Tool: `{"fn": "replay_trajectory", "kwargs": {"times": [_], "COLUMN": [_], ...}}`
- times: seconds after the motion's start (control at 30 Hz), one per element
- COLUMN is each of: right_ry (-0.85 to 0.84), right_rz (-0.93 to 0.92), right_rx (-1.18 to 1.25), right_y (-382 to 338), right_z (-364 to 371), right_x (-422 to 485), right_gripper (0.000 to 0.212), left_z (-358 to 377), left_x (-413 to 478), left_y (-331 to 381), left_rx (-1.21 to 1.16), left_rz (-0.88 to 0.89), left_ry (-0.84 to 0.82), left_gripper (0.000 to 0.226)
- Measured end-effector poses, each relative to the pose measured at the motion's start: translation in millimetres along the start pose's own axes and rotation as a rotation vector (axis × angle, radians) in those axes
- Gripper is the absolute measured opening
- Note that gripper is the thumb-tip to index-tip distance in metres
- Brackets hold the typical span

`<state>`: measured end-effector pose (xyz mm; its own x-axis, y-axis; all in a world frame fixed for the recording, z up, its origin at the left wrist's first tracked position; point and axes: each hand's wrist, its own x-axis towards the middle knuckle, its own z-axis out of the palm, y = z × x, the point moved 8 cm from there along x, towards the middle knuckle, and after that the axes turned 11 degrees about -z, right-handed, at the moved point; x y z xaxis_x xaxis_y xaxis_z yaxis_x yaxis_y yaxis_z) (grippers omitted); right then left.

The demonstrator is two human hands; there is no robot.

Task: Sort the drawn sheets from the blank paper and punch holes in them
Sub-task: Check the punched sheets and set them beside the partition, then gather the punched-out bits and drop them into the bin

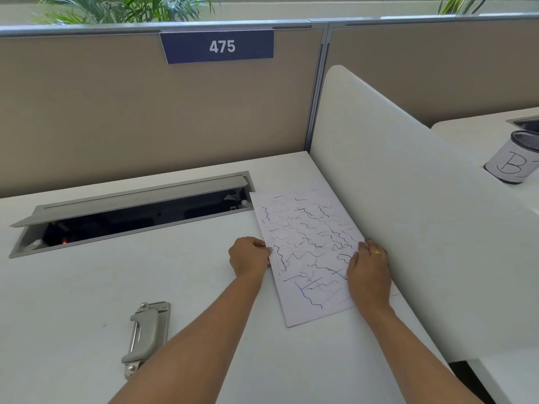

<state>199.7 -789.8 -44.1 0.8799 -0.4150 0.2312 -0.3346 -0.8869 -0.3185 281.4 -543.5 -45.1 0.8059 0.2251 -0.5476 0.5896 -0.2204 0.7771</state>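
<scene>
A stack of white sheets point(306, 246) lies on the white desk point(87, 287) against the side divider; the top sheet is covered with blue and black wavy lines. My left hand point(248, 258) pinches the stack's left edge. My right hand point(369, 269), with a gold ring, rests on the right edge, fingers curled over the paper. A grey metal hole punch point(147, 333) lies on the desk to the lower left, apart from both hands. Whether blank sheets lie under the top sheet cannot be told.
An open cable tray point(131, 211) with a raised grey lid is sunk into the desk behind the hands. A curved white divider point(408, 214) stands right of the paper. A mesh cup point(516, 161) with a paper label stands on the neighbouring desk.
</scene>
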Motion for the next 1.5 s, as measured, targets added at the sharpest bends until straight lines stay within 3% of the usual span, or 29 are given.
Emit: {"fn": "replay_trajectory", "kwargs": {"times": [0.27, 0.37, 0.43, 0.6, 0.7, 0.8, 0.9, 1.0, 1.3, 1.5], "right_ry": [0.007, 0.009, 0.006, -0.003, -0.003, -0.002, 0.01, 0.019, -0.044, -0.121], "right_rz": [-0.009, -0.014, -0.012, -0.003, -0.002, -0.012, -0.02, -0.044, -0.155, -0.238], "right_rx": [0.024, 0.026, 0.033, 0.055, 0.079, 0.097, 0.124, 0.166, 0.297, 0.36], "right_y": [-0.1, 0.1, 0.0, 1.4, 1.6, -0.8, -7.8, -20.1, -90.0, -155.2], "right_z": [-0.8, -1.2, -1.4, -1.5, -4.1, -8.7, -15.8, -23.2, -26.0, -22.0], "right_x": [1.5, 1.1, 1.0, 1.8, 1.4, -1.3, -7.5, -20.1, -80.4, -134.8], "right_gripper": [0.034, 0.034, 0.034, 0.035, 0.035, 0.037, 0.036, 0.036, 0.036, 0.033], "left_z": [5.8, 7.5, 9.1, 13.4, 16.0, 16.9, 11.5, -3.9, -95.3, -178.8], "left_x": [1.8, -3.2, -5.0, -7.0, -7.1, -14.2, -21.6, -32.6, -68.6, -76.7], "left_y": [-4.0, -2.1, -2.0, -1.3, -3.5, -4.0, -7.3, -11.4, -38.3, -75.4], "left_rx": [-0.009, 0.082, 0.153, 0.245, 0.264, 0.344, 0.452, 0.509, 0.434, 0.428], "left_rz": [0.018, 0.058, 0.078, 0.107, 0.108, 0.12, 0.175, 0.284, 0.452, 0.424], "left_ry": [0.019, 0.03, 0.046, 0.06, 0.032, 0.0, -0.012, -0.003, 0.086, 0.179], "left_gripper": [0.019, 0.009, 0.029, 0.045, 0.045, 0.024, 0.038, 0.048, 0.031, 0.024]}}
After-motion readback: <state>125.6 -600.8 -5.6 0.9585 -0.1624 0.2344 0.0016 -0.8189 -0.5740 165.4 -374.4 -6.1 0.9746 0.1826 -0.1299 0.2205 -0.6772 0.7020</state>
